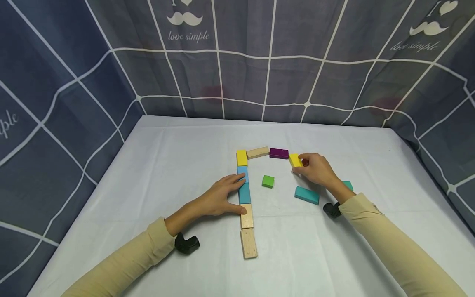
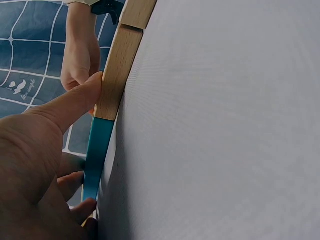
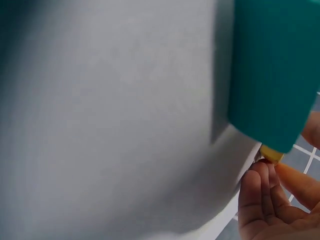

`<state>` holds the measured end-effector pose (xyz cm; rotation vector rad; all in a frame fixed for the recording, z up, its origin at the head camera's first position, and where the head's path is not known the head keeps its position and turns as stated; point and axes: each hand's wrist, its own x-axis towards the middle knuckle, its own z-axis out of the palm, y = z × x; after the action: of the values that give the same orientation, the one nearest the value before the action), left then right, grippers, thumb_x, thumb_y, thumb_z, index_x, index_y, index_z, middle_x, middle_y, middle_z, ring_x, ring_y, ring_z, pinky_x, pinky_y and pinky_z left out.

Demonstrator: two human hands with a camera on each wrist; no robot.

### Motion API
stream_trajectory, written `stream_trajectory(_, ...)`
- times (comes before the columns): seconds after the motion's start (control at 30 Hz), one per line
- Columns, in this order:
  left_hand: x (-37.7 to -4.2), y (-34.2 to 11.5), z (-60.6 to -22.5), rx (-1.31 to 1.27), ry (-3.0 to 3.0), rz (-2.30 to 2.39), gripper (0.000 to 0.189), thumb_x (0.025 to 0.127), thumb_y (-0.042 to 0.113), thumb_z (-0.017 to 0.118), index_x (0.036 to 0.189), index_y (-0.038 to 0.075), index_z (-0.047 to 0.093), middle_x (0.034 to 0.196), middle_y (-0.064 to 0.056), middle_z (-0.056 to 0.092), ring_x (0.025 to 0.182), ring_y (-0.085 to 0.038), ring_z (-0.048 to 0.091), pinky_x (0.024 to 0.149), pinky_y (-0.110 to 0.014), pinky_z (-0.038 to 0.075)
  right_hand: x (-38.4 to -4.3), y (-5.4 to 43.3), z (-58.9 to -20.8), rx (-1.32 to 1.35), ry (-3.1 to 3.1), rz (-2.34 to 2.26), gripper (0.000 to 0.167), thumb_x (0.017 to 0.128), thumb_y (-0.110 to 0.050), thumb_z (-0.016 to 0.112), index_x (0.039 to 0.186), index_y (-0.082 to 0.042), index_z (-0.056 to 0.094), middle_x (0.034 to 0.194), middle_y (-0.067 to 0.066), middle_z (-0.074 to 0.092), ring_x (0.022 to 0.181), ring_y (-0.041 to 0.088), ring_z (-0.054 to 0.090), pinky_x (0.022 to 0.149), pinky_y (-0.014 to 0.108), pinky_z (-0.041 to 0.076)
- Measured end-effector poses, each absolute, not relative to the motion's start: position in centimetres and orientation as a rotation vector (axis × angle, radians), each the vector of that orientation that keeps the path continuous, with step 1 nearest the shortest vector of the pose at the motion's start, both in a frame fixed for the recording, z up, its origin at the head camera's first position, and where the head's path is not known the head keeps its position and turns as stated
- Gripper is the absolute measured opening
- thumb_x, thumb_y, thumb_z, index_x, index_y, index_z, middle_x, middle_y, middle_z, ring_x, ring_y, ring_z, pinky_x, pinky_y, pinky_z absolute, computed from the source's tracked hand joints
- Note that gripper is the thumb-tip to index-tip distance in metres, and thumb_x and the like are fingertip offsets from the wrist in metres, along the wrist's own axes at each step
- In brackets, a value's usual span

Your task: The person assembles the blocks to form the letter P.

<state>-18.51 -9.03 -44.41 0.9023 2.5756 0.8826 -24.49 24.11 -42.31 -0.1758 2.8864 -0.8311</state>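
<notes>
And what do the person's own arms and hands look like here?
Both arms wear long beige sleeves, the left sleeve and right sleeve ending short of the hands. The left hand and right hand are gloveless. A small black device sits at each wrist: left device, right device.

Right grip (image 1: pixel 314 167) covers part of a yellow block (image 1: pixel 294 159); right forearm (image 1: pixel 339 189) hides part of a teal block (image 1: pixel 348 185); curtain lettering (image 1: pixel 8 123) is cut off at left; right wrist view: dark corner patch (image 3: pixel 15 27) too blurred to identify
</notes>
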Motion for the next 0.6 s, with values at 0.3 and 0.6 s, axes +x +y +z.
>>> stream_trajectory(0.3, -18.49, -9.00, -44.31, 0.915, 2.574, 0.885, 0.093, 0.081, 0.048, 0.079, 0.152, 0.004, 0.037, 0.161, -0.007, 0.025, 0.147, -0.030, 0.019, 0.115, -0.051, 0.019, -24.37, 24.11, -42.27, -0.161, 2.888, -0.832, 0.061, 0.090, -0.021, 0.072, 0.137, 0.011, 0.049, 0.108, 0.023, 0.058, 0.094, 0.034, 0.050, 0.086, 0.047, 0.046)
stream_trajectory(0.6, -18.51, -9.02, -44.32, 0.924, 2.571, 0.894, 0.093, 0.081, 0.047, 0.079, 0.152, 0.003, 0.037, 0.161, -0.007, 0.026, 0.147, -0.031, 0.019, 0.115, -0.052, 0.019, -24.38, 24.01, -42.33, -0.149, 2.889, -0.823, 0.061, 0.090, -0.020, 0.071, 0.138, 0.010, 0.049, 0.109, 0.023, 0.058, 0.095, 0.034, 0.050, 0.087, 0.048, 0.047)
